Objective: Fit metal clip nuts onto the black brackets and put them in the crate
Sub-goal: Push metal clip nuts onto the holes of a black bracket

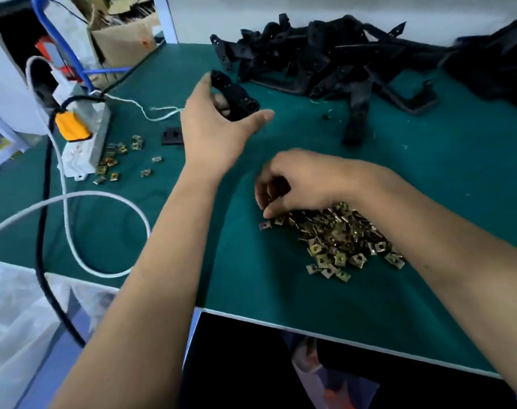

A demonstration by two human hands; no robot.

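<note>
Green tabletop [169, 231] fills the view, pale-edged along the near side; at its far end sprawls the big tangle of black brackets [334, 63], heaped against the white wall and well apart from the hands, the stock waiting its turn, I'd say; no crate in sight, so the drop-off is somewhere out of view. Nearer, the pile of clip nuts [340, 237] sits under the right forearm, brassy and loose, kept close for quick picking by the look of it. Left hand [213, 125] is up above the tabletop, its grip wrapped round one black bracket [233, 95], thumb out to the right, the part held clear and angled, likely to present an edge for the clip. Right hand [292, 184] is down at the pile's near-left edge, fingers curled and dipping among the nuts; whether that grip has one pinched I cannot tell, the fingertips hide it. Off to the left, a white power strip [83, 140] carrying an orange plug [71, 125], a looping white cable [104, 202] and a black one; a few stray nuts [118, 157] just beside the strip; a small black plate [172, 136] lying flat near the left wrist; a cardboard box [121, 39] beyond the tabletop's corner.
</note>
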